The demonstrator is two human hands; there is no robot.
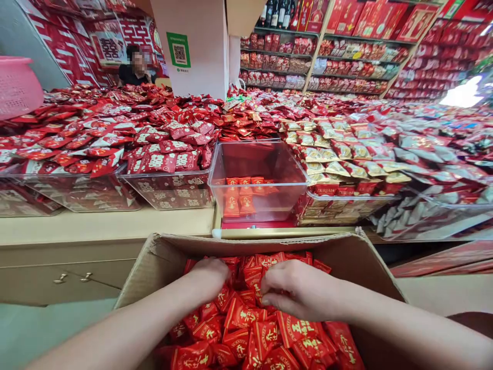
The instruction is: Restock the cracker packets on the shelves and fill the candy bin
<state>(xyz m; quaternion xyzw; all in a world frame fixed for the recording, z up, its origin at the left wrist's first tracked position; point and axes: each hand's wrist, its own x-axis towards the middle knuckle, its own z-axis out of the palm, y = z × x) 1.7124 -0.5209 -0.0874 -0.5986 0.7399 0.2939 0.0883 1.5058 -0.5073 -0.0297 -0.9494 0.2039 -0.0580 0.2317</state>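
Both hands reach into an open cardboard box (154,257) filled with small red snack packets (242,313) printed in gold. My left hand (211,277) is at the far left part of the pile, its fingers curled down among the packets and mostly hidden. On the right, my right hand (292,288) has its fingers bent and closed against a red packet (253,277) near the middle. Just beyond the box stands a clear plastic bin (262,200), with several upright orange-red packets (239,198) in its near left part.
Heaped bins flank the clear one: maroon packets (165,159) to the left, gold-and-red packets (346,149) to the right. A pink basket (19,87) is at far left. Behind the display are a white pillar (204,46), a seated person (134,69) and stocked shelves (281,51).
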